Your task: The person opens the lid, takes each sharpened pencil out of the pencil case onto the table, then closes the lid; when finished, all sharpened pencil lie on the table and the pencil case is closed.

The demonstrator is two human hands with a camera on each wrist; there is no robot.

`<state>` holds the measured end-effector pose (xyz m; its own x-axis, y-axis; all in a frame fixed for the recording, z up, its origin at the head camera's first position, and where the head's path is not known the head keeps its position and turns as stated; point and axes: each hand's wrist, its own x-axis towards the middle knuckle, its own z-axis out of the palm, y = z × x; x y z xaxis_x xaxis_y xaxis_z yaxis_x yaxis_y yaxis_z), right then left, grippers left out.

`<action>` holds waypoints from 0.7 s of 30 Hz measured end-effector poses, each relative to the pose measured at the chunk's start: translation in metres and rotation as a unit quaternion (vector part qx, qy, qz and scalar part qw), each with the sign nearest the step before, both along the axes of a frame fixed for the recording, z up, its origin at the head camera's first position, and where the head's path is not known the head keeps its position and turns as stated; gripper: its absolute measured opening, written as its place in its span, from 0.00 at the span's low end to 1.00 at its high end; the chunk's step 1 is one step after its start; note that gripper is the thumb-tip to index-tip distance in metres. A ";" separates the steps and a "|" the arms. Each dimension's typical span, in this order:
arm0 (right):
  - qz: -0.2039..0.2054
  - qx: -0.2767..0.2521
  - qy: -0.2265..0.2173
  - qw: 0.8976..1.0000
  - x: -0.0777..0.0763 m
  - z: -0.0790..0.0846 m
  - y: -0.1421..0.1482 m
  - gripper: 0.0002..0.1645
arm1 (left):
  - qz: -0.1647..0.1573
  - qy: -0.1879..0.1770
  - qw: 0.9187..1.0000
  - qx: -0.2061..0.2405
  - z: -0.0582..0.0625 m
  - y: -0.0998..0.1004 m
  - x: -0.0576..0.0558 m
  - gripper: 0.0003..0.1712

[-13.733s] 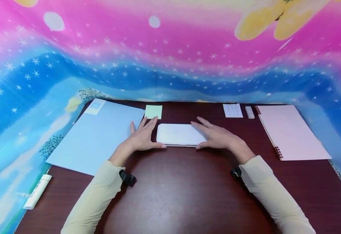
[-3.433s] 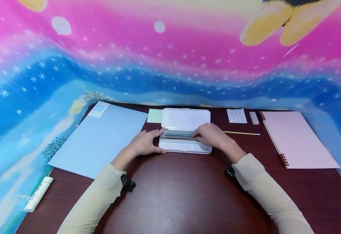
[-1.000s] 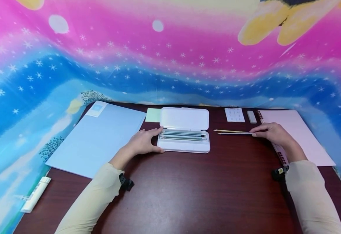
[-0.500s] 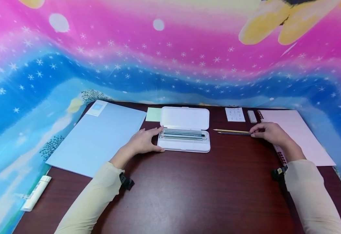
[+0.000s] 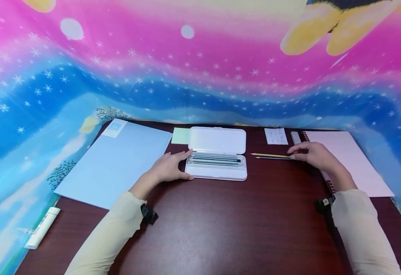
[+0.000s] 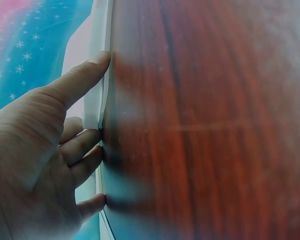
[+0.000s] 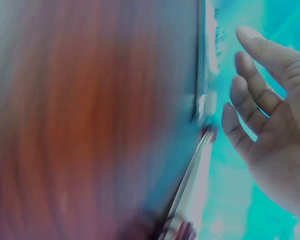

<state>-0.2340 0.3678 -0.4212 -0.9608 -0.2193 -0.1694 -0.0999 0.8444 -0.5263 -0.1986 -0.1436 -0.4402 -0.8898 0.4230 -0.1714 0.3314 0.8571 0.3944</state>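
A white pencil case lies with its lid raised toward the back, several pencils lined up inside. My left hand holds the case by its left end, thumb at the front corner and index finger at the hinge side. The left wrist view shows that thumb along the case's edge. Right of the case lie a yellow pencil and a dark pencil, side by side. Above their right ends hovers my right hand; in the right wrist view its fingers and thumb are spread apart around nothing.
A blue folder is at left, with green sticky notes beside the lid. A white notepad, an eraser and a pink spiral notebook are at right. A white tube lies at the left edge.
The case was closed at first. Two pencils are now out on the table. My right hand has let go of the dark pencil and shifted slightly left; the left hand stays put.
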 end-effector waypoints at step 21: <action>0.148 -0.066 0.014 0.987 0.008 0.010 -0.122 0.16 | 0.006 -0.003 1.000 -0.003 0.000 0.000 0.000 0.58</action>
<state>-0.2260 0.2457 -0.4113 -0.8553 -0.5091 -0.0961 -0.3474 0.7011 -0.6228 -0.1988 -0.1434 -0.4399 -0.8936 0.4115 -0.1790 0.3195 0.8635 0.3902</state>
